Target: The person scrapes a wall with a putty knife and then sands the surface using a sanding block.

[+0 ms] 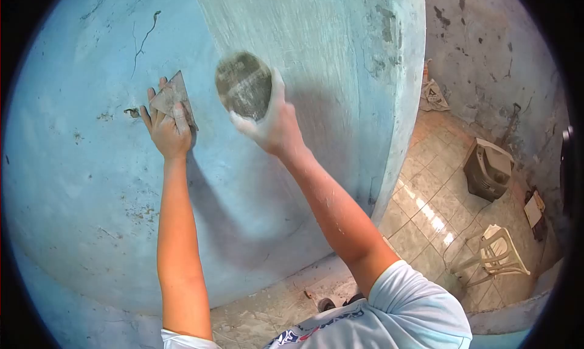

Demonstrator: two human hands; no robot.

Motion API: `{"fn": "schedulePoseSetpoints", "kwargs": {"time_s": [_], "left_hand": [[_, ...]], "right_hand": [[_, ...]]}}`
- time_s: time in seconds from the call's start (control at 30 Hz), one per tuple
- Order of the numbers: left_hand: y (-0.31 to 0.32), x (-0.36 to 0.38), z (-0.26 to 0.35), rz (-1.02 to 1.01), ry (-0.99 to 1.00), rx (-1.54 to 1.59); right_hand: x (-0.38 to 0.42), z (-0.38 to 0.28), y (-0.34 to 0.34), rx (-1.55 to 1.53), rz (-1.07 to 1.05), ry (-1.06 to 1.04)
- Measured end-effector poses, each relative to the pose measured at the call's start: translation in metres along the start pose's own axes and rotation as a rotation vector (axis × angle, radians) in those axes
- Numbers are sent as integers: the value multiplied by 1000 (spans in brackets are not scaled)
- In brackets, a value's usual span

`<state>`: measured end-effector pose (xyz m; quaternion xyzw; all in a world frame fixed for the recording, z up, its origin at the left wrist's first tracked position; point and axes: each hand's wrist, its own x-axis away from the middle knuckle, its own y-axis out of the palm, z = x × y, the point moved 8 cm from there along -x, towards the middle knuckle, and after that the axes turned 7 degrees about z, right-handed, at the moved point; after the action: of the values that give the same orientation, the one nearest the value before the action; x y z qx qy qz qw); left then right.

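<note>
My left hand (169, 133) is closed on a thin grey triangular plate (173, 93), its thumb lying over the front and its other fingers fanned out around the plate's left side. The plate is up against the blue wall (79, 184), and I cannot tell whether it is a blade or a stiff sheet. White dust coats my right hand (280, 127), which grips a round, dark, dusty disc (244, 86) from the right and below. That disc overlaps the edge between smooth blue paint and a paler, streaked patch (298, 32). Cracks and chips mark the wall at the left.
Beyond the wall's right edge (398, 136), an old box-shaped television (488, 168) sits on the tiled floor (420, 209). A plastic chair (499, 254) lies near it, and a printed sack (434, 97) leans at the back. Below me is a dusty floor strip (261, 315).
</note>
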<state>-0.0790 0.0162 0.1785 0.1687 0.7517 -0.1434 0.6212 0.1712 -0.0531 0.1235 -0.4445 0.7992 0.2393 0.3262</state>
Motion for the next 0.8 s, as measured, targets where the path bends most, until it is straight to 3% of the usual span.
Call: {"fn": "schedulePoseSetpoints", "kwargs": {"time_s": [0.13,0.23,0.33,0.47,0.5,0.57,0.63,0.67,0.7,0.73,0.77,0.8], "left_hand": [[-4,-1,1,-86,-15,29],[-6,-2,2,-153,-36,36],[-5,-5,-1,-226,-44,51],[-9,-10,-5,-367,-76,5],[-11,-9,-9,-549,-232,38],[-22,-9,-4,-886,-554,111],[-42,-2,10,-505,-358,209],[-56,9,17,-305,-253,247],[-57,38,12,-402,-439,242],[-64,75,9,-502,-627,239],[-71,108,13,-576,-688,245],[-76,144,18,-647,-747,257]], "right_hand": [[93,71,-13,12,38,-88],[117,86,-13,-26,-3,59],[67,47,-6,-41,30,-33],[-7,-6,-2,-28,-54,147],[-8,-10,-2,-7,-77,194],[5,-5,-12,10,-15,68],[39,30,-21,-12,77,-133],[59,56,-24,21,58,-105],[86,75,-34,56,39,-73],[113,94,-42,92,-79,132],[146,113,-53,134,-195,336],[171,121,-67,162,-220,326]]}}
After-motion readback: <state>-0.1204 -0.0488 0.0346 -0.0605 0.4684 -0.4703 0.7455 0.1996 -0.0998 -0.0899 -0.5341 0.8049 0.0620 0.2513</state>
